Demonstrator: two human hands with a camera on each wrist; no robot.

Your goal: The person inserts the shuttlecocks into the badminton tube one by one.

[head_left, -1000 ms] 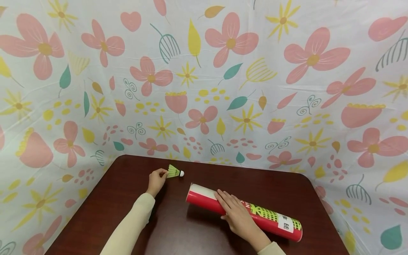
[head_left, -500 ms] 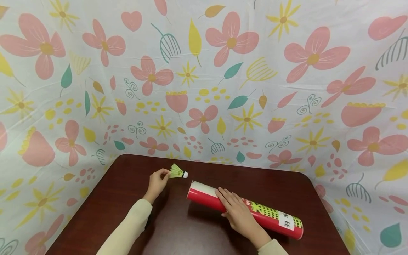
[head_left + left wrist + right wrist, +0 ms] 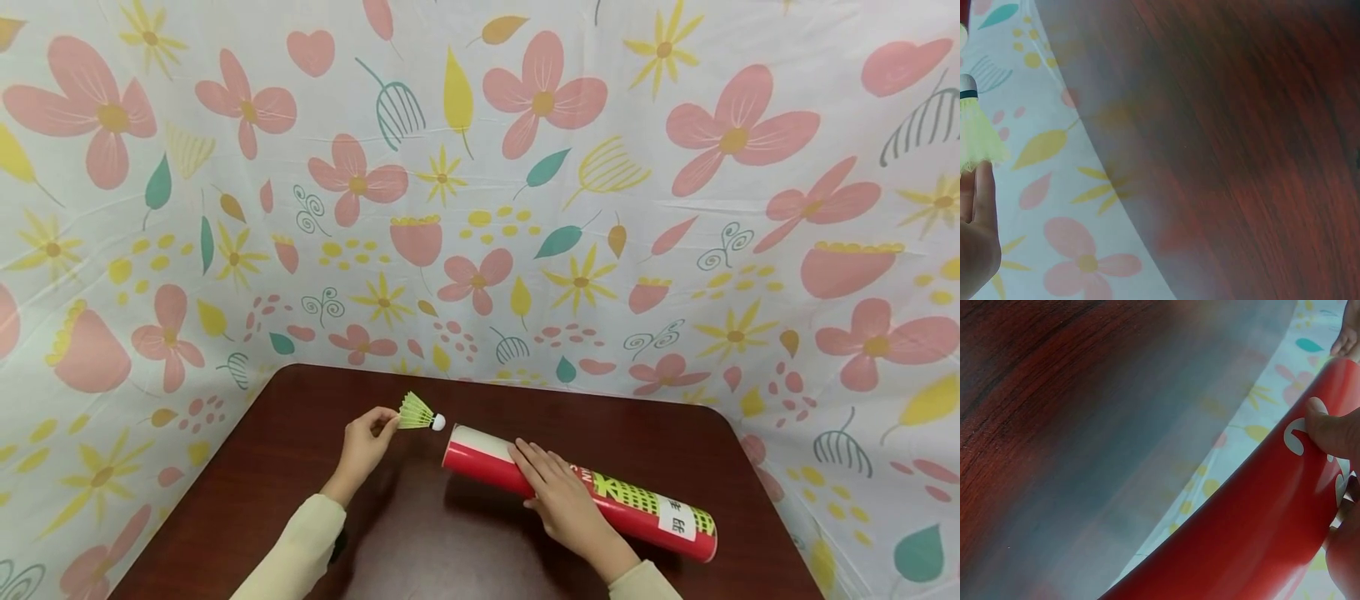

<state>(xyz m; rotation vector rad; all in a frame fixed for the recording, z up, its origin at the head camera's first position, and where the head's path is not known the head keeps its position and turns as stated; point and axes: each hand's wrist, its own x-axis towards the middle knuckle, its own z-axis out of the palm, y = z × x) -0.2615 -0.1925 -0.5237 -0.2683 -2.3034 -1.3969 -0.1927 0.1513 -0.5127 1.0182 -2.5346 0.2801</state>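
In the head view my left hand point(image 3: 363, 446) pinches a yellow-green shuttlecock point(image 3: 415, 413) by the edge of its skirt, the white cork pointing right. The cork is close to the left end of a red shuttlecock tube point(image 3: 480, 468). My right hand point(image 3: 564, 504) grips this tube around its middle, fingers over the top. In the right wrist view the thumb point(image 3: 1329, 431) presses on the red side of the tube point(image 3: 1235, 531). The left wrist view has the shuttlecock point(image 3: 975, 134) at its left edge, above the fingertips. The inside of the tube is hidden.
A dark brown wooden table point(image 3: 420, 542) with rounded far corners lies under both hands. White cloth point(image 3: 480, 208) printed with flowers and leaves rises behind it and along both sides. A white label point(image 3: 677, 517) is on the tube's right end.
My left hand has moved the shuttlecock rightward and slightly toward me, so its cork is nearer the tube's left end. The right hand and tube have barely shifted.
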